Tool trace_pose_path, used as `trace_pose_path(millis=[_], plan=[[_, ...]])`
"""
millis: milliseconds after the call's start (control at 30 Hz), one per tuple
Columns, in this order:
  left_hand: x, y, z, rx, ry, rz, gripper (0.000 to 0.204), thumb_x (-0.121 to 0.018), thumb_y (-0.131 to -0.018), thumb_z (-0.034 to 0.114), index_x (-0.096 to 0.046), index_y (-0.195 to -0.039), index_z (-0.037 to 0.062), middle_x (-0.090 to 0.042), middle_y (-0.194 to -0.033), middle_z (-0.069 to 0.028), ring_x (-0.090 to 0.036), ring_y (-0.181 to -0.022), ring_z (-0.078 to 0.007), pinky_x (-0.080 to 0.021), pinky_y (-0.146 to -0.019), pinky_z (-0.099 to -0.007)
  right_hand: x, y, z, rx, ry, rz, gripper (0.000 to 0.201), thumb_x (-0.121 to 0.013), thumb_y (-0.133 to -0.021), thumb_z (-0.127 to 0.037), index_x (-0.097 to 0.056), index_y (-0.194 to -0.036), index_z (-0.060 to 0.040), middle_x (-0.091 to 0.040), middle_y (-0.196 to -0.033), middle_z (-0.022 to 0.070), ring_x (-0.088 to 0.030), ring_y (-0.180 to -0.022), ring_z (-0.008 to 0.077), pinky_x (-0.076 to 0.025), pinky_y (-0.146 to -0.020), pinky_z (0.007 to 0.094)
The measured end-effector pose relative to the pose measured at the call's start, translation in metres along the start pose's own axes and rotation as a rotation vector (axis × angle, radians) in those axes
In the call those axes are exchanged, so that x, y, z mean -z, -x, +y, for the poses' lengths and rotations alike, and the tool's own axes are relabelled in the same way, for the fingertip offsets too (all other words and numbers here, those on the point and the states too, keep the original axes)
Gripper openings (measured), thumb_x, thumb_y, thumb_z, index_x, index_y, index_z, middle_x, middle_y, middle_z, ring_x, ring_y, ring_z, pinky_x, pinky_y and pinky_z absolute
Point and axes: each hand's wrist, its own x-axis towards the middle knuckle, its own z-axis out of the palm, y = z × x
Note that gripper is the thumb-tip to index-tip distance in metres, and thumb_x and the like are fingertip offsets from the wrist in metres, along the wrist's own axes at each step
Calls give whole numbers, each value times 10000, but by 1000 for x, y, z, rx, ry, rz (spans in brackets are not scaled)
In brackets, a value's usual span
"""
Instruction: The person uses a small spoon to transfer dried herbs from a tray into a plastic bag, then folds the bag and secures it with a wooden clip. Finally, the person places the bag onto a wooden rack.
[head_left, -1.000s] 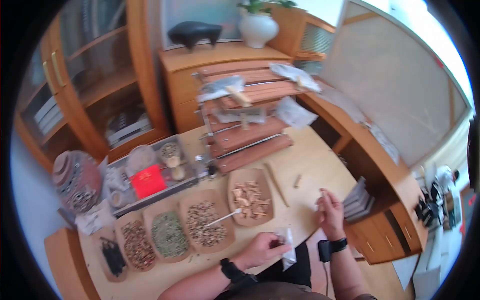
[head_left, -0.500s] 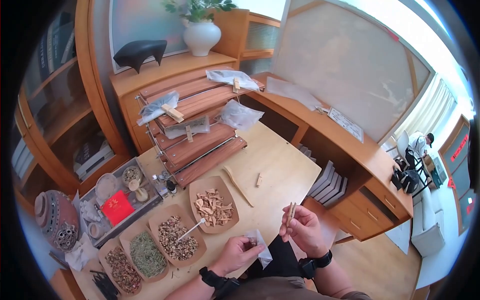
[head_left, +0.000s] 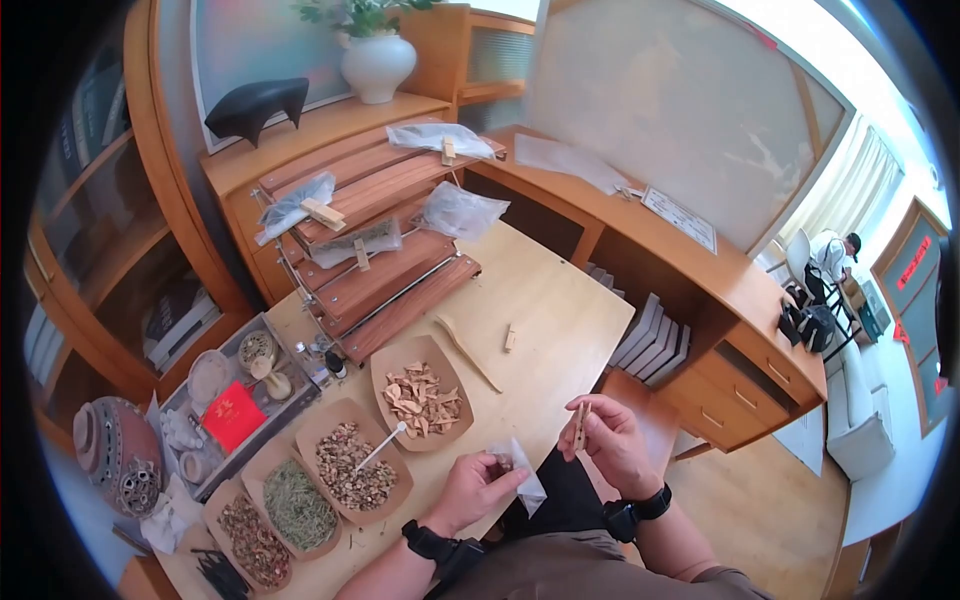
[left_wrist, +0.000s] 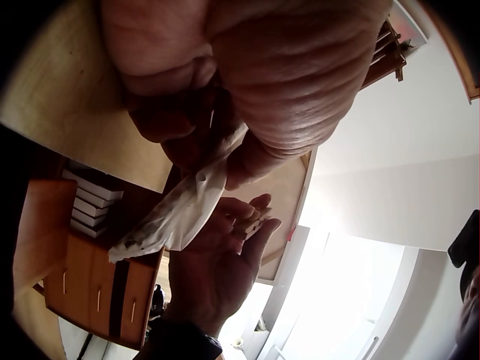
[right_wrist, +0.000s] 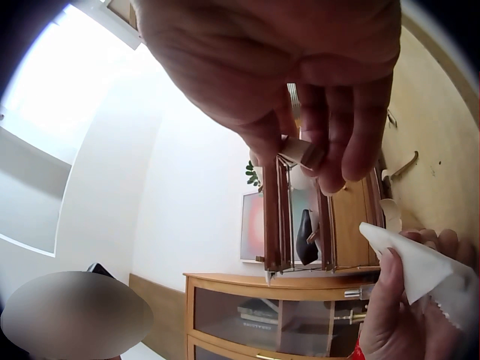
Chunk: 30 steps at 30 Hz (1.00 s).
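Observation:
My left hand [head_left: 466, 495] grips a small whitish, see-through bag [head_left: 532, 492] at its upper part, over the table's front edge. The bag's lower corner hangs free below the fingers, and its gripped end is hidden in the left wrist view. To the right of it, my right hand [head_left: 618, 458] pinches a wooden clothespin [head_left: 580, 427] between thumb and fingers, held upright. In the right wrist view the clothespin [right_wrist: 301, 152] is apart from the bag [right_wrist: 424, 270]. Another clothespin [head_left: 510, 338] lies on the table.
Paper trays of dried herbs, the nearest with brown chips [head_left: 470, 425], line the table's left. A white spoon [head_left: 380, 447] lies in one tray; a curved wooden stick [head_left: 468, 352] lies beyond. A tiered wooden rack [head_left: 400, 285] holds clipped bags. A person [head_left: 830, 262] sits far right.
The head view has swung to the right, then settled. My right hand has turned, so the clothespin shows plainly in its fingers. The left hand keeps its grip on the bag.

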Motion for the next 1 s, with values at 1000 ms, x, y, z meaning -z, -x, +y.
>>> trace_pose_path(millis=[1000], plan=[[-9, -2, 2, -128, 129, 151, 230, -861, -882, 66, -744, -1078, 44, -734, -943, 7, -660, -806, -57, -537, -752, -214, -19, 13, 4, 94, 359, 175, 97, -793, -902, 38, -792, -999, 35, -722, -877, 63, -658, -723, 98, -540, -655, 223]])
